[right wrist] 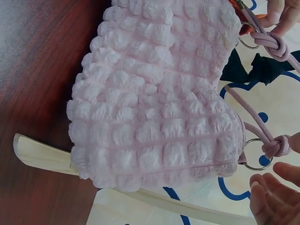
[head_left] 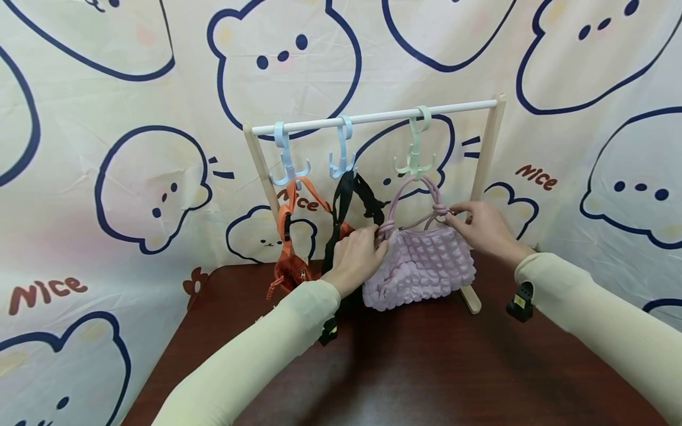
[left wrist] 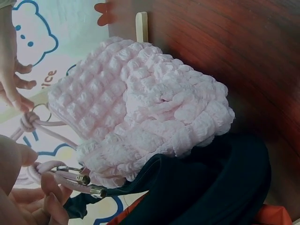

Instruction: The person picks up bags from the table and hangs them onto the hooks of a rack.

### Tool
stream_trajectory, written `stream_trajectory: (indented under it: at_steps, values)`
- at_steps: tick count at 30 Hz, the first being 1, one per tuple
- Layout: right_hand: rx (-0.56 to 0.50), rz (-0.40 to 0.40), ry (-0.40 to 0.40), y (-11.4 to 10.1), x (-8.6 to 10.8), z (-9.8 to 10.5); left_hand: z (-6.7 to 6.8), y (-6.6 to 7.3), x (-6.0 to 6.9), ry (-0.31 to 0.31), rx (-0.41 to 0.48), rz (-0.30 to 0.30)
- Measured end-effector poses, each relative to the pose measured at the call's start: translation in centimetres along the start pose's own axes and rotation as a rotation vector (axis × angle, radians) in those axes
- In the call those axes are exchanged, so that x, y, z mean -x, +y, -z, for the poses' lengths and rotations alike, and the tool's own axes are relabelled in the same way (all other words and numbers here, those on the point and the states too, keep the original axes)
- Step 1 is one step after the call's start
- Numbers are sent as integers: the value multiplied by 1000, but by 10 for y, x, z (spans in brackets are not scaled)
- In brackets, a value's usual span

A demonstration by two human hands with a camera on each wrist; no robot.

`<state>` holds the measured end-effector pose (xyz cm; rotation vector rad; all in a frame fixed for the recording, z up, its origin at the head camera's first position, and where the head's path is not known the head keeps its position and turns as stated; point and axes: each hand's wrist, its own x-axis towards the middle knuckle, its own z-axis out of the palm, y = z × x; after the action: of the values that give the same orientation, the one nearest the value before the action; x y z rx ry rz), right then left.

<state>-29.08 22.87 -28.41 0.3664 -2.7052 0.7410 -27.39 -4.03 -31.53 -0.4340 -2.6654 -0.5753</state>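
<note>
A pink puffy quilted handbag [head_left: 421,266] hangs by its cord handles from a pale green hook [head_left: 414,148]. My left hand [head_left: 358,251] pinches the cord beside the handle's left knot; metal-tipped cord ends [left wrist: 96,190] show by its fingers. At the right knot [right wrist: 276,145] and its metal ring, my right hand [head_left: 487,228] touches the cord with fingertips, its fingers apart. In the left wrist view the bag's quilted front [left wrist: 154,93] is tilted. Left of it, a black bag [left wrist: 211,183] and an orange bag [head_left: 293,269] hang partly hidden behind my left arm.
A white rail [head_left: 373,118] on wooden posts carries the green hook and two light blue hooks [head_left: 286,160]. One wooden foot [head_left: 471,299] rests on the dark red-brown table [head_left: 426,367]. A cartoon-bear cloth [head_left: 282,59] covers the wall behind.
</note>
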Motion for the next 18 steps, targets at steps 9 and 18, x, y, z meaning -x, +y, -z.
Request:
stream_trajectory:
  at_steps: [9, 18]
  values:
    - [-24, 26, 46, 1, 4, 0, 6, -2, 3, 29, 6, -6]
    - [-29, 31, 63, -1, 8, 1, 11, -1, 9, 28, 25, -26]
